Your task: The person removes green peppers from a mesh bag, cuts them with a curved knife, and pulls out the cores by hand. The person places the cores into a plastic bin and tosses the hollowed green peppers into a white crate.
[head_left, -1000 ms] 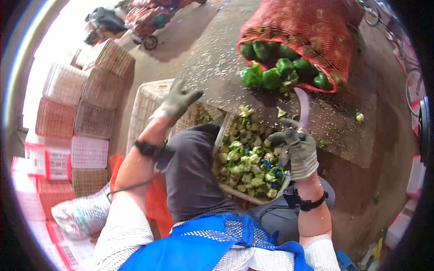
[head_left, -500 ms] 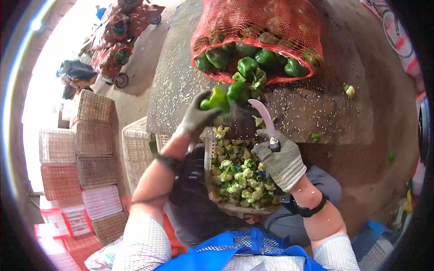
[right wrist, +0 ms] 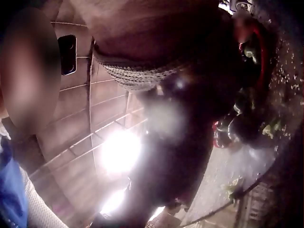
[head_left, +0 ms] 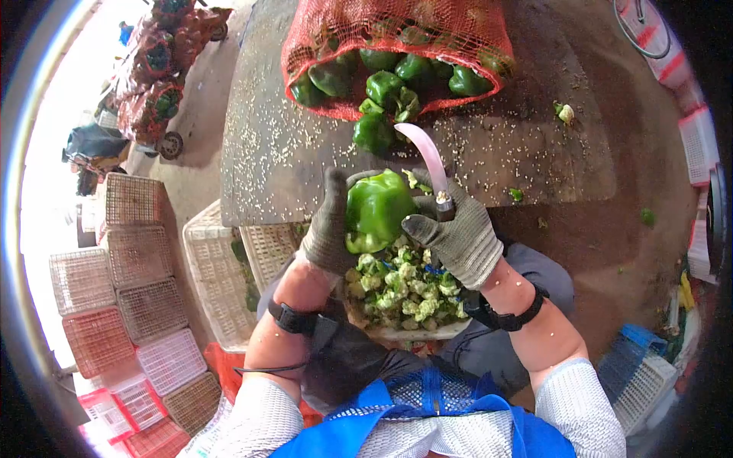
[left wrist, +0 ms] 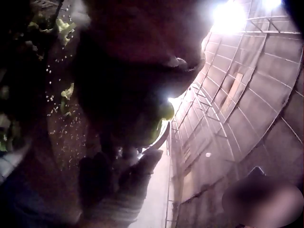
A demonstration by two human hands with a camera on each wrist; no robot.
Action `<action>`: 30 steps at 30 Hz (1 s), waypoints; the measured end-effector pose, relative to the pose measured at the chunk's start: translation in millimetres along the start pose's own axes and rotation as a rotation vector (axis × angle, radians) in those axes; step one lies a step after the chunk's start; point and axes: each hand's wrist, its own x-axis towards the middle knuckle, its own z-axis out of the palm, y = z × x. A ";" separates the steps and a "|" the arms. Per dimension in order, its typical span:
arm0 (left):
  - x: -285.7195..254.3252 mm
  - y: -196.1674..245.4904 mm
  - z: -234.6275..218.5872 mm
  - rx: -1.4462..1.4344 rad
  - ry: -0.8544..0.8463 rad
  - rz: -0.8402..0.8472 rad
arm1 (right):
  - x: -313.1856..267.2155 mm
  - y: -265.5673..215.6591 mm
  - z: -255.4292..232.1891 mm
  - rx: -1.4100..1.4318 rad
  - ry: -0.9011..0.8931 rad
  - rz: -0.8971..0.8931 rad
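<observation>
The gloved left hand (head_left: 330, 225) cups a green pepper (head_left: 376, 214) above the crate (head_left: 416, 334) of pale trimmings between the person's knees, while the gloved right hand (head_left: 464, 243), close at the pepper's other side, grips a curved knife (head_left: 425, 153), its blade pointing away from the wearer. Beyond them, on the seed-strewn table (head_left: 550, 164), more peppers fill the mouth of a red mesh sack (head_left: 397, 34), with one dark green pepper (head_left: 373, 133) lying just outside it.
</observation>
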 end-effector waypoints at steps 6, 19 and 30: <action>2.9 3.2 -18.3 0.168 -0.025 -0.182 | 2.5 -9.6 14.7 -0.320 -0.100 -0.056; -35.7 8.8 -41.3 0.576 -0.073 -0.005 | 16.8 -7.7 24.9 -0.618 -0.028 0.086; -24.4 -18.7 -57.1 0.106 0.332 0.539 | -11.4 -17.6 75.6 -0.020 -0.094 0.275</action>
